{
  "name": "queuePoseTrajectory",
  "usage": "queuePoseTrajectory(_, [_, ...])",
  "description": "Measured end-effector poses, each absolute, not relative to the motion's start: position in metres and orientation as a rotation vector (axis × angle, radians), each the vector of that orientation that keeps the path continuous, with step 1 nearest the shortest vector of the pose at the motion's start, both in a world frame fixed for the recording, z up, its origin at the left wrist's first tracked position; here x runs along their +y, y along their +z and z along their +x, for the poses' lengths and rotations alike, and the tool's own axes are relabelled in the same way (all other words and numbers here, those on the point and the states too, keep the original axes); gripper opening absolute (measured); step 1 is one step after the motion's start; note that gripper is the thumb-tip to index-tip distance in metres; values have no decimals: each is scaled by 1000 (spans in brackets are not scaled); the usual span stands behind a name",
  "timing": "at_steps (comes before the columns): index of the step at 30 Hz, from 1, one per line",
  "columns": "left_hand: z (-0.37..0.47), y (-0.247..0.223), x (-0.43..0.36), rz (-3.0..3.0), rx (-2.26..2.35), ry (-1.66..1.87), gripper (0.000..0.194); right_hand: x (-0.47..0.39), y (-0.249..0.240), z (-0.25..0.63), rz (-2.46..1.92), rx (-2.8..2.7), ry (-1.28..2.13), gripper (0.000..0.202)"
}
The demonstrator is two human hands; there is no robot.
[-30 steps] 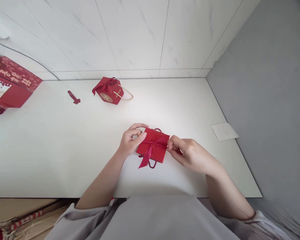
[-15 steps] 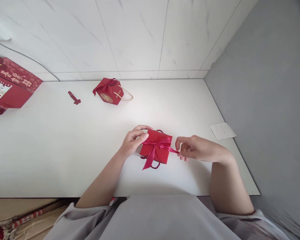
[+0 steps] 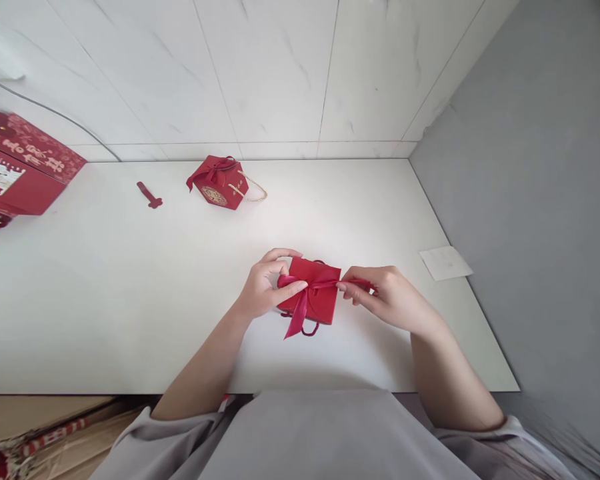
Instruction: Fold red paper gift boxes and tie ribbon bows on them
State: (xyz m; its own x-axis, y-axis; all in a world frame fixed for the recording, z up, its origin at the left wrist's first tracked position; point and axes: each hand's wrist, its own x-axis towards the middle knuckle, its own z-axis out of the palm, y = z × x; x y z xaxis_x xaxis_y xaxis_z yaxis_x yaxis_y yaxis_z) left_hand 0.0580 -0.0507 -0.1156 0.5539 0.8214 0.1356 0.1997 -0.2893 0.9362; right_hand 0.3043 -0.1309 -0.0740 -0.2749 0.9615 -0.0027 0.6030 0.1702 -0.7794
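Note:
A small red gift box [image 3: 324,305] with dark red cord handles sits on the white table, a pink-red ribbon [image 3: 299,313] tied in a bow across its top. My left hand [image 3: 265,287] grips the box's left side, its thumb pressing on the ribbon near the knot. At the box's right edge, my right hand [image 3: 380,293] pinches the ribbon between thumb and fingers, with part of the ribbon running through the hand. One ribbon tail hangs over the box's front edge.
Behind stands a red box [image 3: 225,187] with a bow and gold cord handle. To its left lies a red strip [image 3: 149,195]. Larger red boxes [image 3: 30,167] fill the far left. A white paper [image 3: 446,263] lies by the grey wall at right. The white table [image 3: 105,300] meets a tiled wall.
My right hand has moved left to the box's edge and pinches the ribbon nearer the bow. My left thumb has slid right toward the knot, and the right loop looks flatter.

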Motion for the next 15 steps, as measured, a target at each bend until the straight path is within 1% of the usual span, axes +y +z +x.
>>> queuePoseTrajectory(4, [56, -114, -50, 1791, 821, 748, 36, -132, -81, 297, -1296, -1944, 658, 15])
queuePoseTrajectory(7, [57, -114, -49, 1790, 810, 762, 35, -134, -83, 291, -1082, -1972, 547, 9])
queuePoseTrajectory(11, [57, -115, -47, 1801, 826, 839, 32, -137, -81, 284, -895, -2178, 470, 6])
queuePoseTrajectory(13, [57, -115, -45, 1800, 835, 861, 31, -138, -80, 282, -915, -2251, 479, 6])
queuePoseTrajectory(15, [56, -114, -45, 1787, 841, 855, 32, -138, -81, 282, -1024, -2230, 526, 2])
